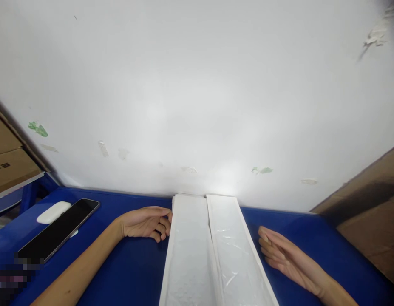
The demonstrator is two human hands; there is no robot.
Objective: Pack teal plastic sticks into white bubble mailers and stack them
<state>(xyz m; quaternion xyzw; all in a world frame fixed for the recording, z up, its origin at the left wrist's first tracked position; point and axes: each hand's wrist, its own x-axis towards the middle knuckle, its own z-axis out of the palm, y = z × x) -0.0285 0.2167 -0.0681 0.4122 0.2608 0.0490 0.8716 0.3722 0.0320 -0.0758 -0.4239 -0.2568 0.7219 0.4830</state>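
Observation:
Two long white packets lie side by side on the blue table (133, 263), running from the wall toward the bottom edge of the view. The left packet (190, 250) looks matte, while the right packet (236, 255) has a shiny, creased clear surface. My left hand (148, 223) rests palm up beside the left packet, its fingers loosely curled and apart, with the fingertips at the packet's edge and nothing held. To the right of the packets, my right hand (282, 255) is on its side with fingers curled inward, not touching them; nothing shows in it.
A black phone (59, 231) and a white rounded case (53, 212) lie on the table at the left. A white wall (197, 106) with tape scraps stands behind. Cardboard boxes (12, 165) are at the far left, and brown cardboard (372, 221) borders the right.

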